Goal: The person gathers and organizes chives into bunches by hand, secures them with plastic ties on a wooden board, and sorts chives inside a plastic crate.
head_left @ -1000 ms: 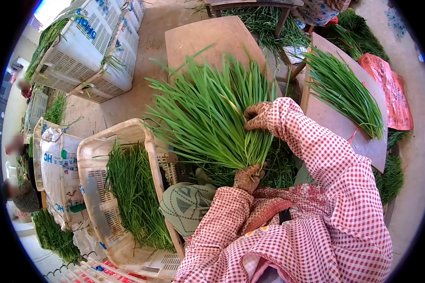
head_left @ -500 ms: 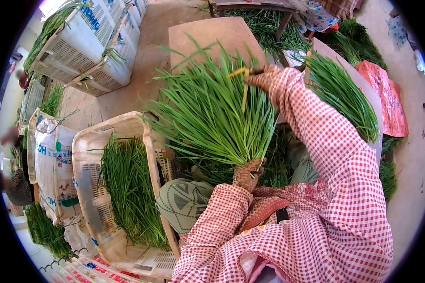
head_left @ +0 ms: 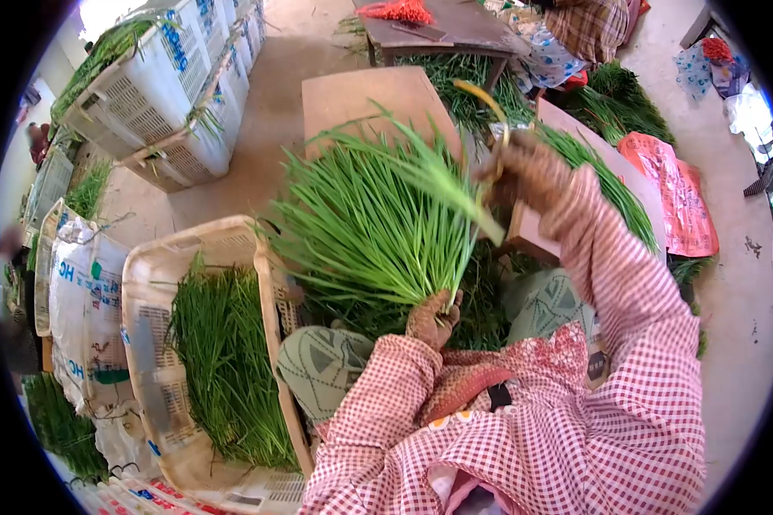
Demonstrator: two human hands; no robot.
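My left hand (head_left: 434,321) is closed around the pale stem ends of a big bunch of garlic chives (head_left: 369,227). From that grip the green leaves fan out up and to the left, over my lap. To the right of the leaf tips is my right hand (head_left: 524,172), smeared by motion. A thin yellowed leaf (head_left: 483,94) sticks up from its fingers, which look closed on it. Between the hand and the bunch a blurred green clump of blades (head_left: 451,196) slants across; whether it touches my right hand I cannot tell.
A plastic crate (head_left: 266,300) of chives stands at my left. Stacked white crates (head_left: 137,94) are farther back. Ahead are a brown board (head_left: 378,94) and a low table (head_left: 447,43) with a red bundle (head_left: 395,10). More chives (head_left: 605,180) lie on a board at right, beside a red bag (head_left: 674,193).
My right hand has moved right and down, away from the leaves, with the yellowed leaf. A clump of blades now tilts out from the bunch. My left hand keeps its grip; the view has shifted.
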